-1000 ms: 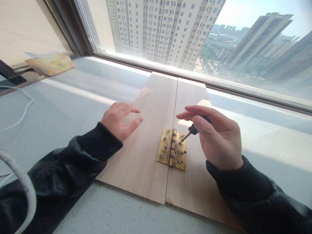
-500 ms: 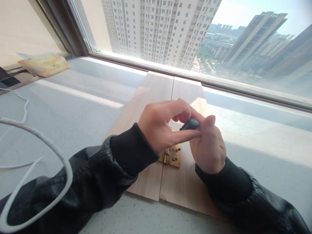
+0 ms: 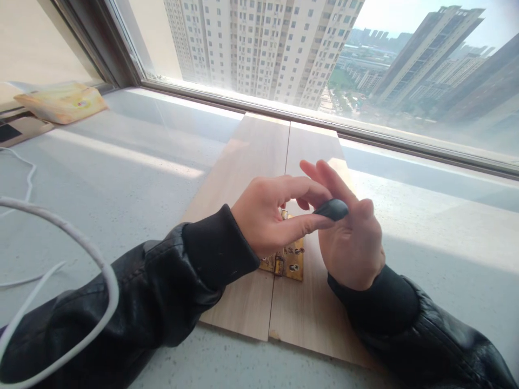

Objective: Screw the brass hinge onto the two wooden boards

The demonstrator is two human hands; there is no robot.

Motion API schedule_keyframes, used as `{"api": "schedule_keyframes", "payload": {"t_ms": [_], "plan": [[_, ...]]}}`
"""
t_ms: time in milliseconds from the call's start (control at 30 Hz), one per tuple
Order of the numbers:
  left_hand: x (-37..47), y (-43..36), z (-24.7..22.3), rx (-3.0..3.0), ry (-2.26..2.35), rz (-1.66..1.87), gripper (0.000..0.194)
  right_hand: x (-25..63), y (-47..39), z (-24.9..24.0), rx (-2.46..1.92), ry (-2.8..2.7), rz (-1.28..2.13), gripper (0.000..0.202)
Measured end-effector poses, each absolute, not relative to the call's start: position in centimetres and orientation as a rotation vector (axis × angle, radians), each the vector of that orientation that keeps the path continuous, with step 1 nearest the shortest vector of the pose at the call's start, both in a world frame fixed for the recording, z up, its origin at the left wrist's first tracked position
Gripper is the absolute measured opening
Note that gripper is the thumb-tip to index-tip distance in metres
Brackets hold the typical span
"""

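My left hand [image 3: 279,210] pinches a screwdriver [image 3: 333,209] by its dark rounded handle, between thumb and fingers. Its shaft is hidden behind the hand. Right at the handle's end is my right hand [image 3: 351,243], its palm turned toward it and its fingers stretched out. Whether palm and handle touch I cannot tell. Below lies a brass hinge [image 3: 295,259] across the seam of two pale wooden boards, the left board [image 3: 239,308] and the right board [image 3: 312,319]. Screws show in the hinge's right leaf; my left hand covers part of the hinge.
A white cable [image 3: 87,243] loops in front of my left sleeve. The boards rest on a speckled white sill [image 3: 162,146] and reach back to the window frame [image 3: 194,97]. At the back left lies a yellowish soft packet [image 3: 65,102].
The fingers of my right hand have straightened from a curl around the screwdriver handle. More of the handle shows now, a little farther right. The camera view has shifted slightly.
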State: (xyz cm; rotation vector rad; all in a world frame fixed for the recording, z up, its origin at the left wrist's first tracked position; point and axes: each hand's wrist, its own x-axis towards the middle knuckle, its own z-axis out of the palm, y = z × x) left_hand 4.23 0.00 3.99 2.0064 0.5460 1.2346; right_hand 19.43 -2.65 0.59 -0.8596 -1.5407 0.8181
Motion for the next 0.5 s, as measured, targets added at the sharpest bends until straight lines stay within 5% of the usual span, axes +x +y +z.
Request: {"api": "schedule_keyframes", "payload": {"t_ms": [367,500], "plan": [[4.8,-0.2,3.1,1.97,0.591,1.32,0.02,18.3,-3.7,2.6,-0.819,-1.414,0.783,0.014],[4.4,-0.2,3.4,2.041,0.682,1.367,0.017,18.0,-3.4,2.6,-0.811,-1.375,0.809,0.021]]}}
